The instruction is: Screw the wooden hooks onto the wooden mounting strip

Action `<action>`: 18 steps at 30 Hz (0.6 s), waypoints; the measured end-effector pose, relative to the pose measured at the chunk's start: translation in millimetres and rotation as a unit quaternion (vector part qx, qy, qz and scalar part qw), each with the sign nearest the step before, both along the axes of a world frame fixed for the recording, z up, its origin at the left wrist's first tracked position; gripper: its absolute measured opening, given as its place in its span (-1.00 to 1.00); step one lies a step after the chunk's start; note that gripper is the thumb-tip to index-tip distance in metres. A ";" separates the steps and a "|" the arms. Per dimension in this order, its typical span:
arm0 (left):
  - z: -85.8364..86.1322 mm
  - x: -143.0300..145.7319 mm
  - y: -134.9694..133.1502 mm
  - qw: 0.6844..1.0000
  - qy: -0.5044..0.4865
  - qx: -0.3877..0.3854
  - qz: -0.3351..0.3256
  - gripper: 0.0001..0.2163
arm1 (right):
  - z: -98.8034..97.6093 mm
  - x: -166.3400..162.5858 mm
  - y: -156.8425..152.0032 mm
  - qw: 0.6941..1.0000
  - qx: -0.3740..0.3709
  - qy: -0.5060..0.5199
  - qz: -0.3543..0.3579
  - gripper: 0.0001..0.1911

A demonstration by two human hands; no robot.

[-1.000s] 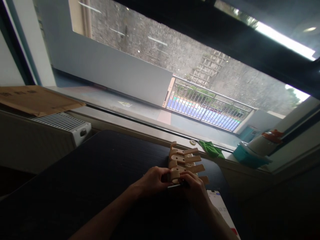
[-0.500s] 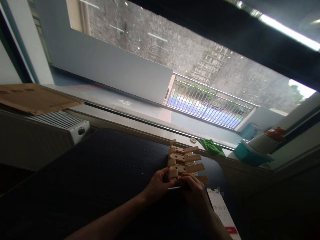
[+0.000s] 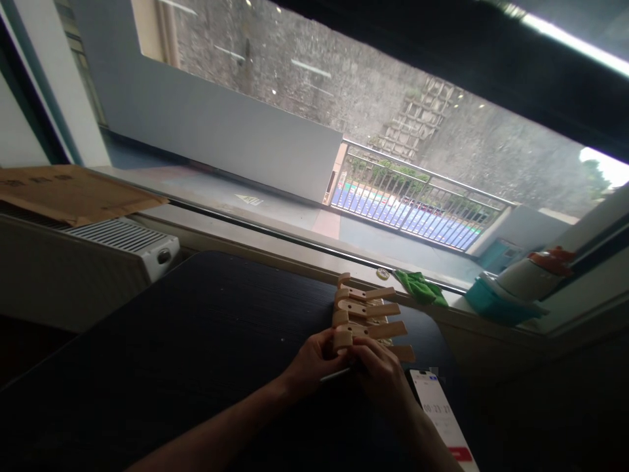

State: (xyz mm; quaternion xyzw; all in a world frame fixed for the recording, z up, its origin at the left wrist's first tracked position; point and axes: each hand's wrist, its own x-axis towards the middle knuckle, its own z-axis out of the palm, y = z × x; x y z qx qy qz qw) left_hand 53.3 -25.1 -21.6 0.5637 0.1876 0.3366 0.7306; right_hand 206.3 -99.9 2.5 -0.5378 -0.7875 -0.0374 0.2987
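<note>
A light wooden assembly with several parallel slats, curved at their left ends and drilled with dark holes, rests near the far right of the dark table. My left hand is closed around its near left corner, thumb and fingers pressed against the nearest curved end. Beside it my right hand has its fingers bent together at the near edge of the wood, almost touching the left fingertips. What the right fingers pinch is hidden. A thin pale rod sticks out to the left beneath both hands; its other end is out of sight.
On the dark table, a phone showing a timer lies right of my right forearm. Along the windowsill are a roll of tape, a green cloth and a teal box. A brown envelope covers part of the radiator.
The thin rod now reaches a little farther left and lower under the hands. My right fingertips have shifted slightly against the wood. The whole view has drifted a little.
</note>
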 end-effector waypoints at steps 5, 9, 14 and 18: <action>17.4 -10.3 3.9 0.997 0.044 0.018 -0.060 -0.61 | -3.0 5.6 -2.4 0.999 0.007 0.028 -0.015 -0.73; 22.0 -25.5 -2.0 0.994 0.087 0.036 -0.055 -0.57 | -6.0 11.6 -8.0 0.998 -0.002 0.052 -0.034 -0.65; 12.4 -46.0 -27.4 0.947 0.226 0.170 0.154 -0.66 | -7.6 14.6 -11.2 0.997 -0.031 0.069 -0.015 -0.48; 10.2 -46.7 -58.0 0.915 0.216 0.324 0.106 -0.64 | -6.4 12.9 -10.7 0.996 -0.029 0.087 -0.016 -0.48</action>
